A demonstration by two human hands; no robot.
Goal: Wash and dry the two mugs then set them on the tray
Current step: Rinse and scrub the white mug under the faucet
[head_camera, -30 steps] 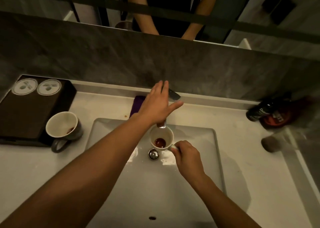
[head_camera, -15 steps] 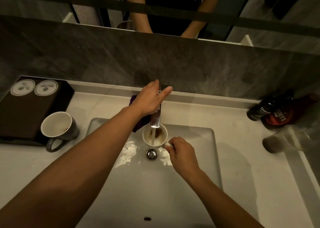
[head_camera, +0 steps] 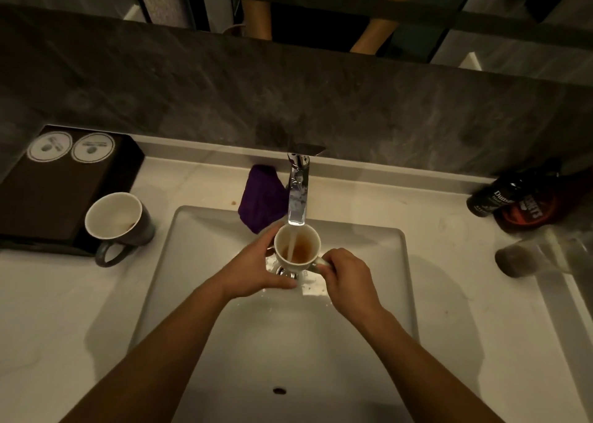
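Two bare forearms are extended from the bottom edge over a white rectangular sink (head_camera: 288, 342), in whose near wall a small overflow hole (head_camera: 279, 390) is seen. Beyond it, a white mug (head_camera: 309, 243) is held upright above the chrome drain (head_camera: 287, 273). The left hand (head_camera: 256, 270) is curled round the mug's left side, with the thumb laid beneath and the fingers wrapped against the wall. The mug's handle is pinched by the right hand (head_camera: 346, 275), whose fingers are closed upon it. Brownish water is seen inside the mug, and a stream of water (head_camera: 291, 246) is poured into it from the chrome faucet (head_camera: 298, 194) just behind.

A purple cloth (head_camera: 261, 198) is bunched on the white counter (head_camera: 64, 310) beside the faucet, on its left, with its near end hung over the sink's rim. Further left, a grey mug (head_camera: 118, 220) with a white interior is stood upright at the near right corner of a dark tray (head_camera: 48, 198), its handle turned toward the viewer; whether its base rests on the tray or the counter cannot be told. Two round white coasters (head_camera: 70, 146) are laid side by side at the tray's far end.

On the right, a blurred clear glass (head_camera: 526, 259) and two dark bottles (head_camera: 510, 198) are set on the counter. A grey stone backsplash (head_camera: 192, 85) is raised behind, topped by a mirror (head_camera: 321, 11).
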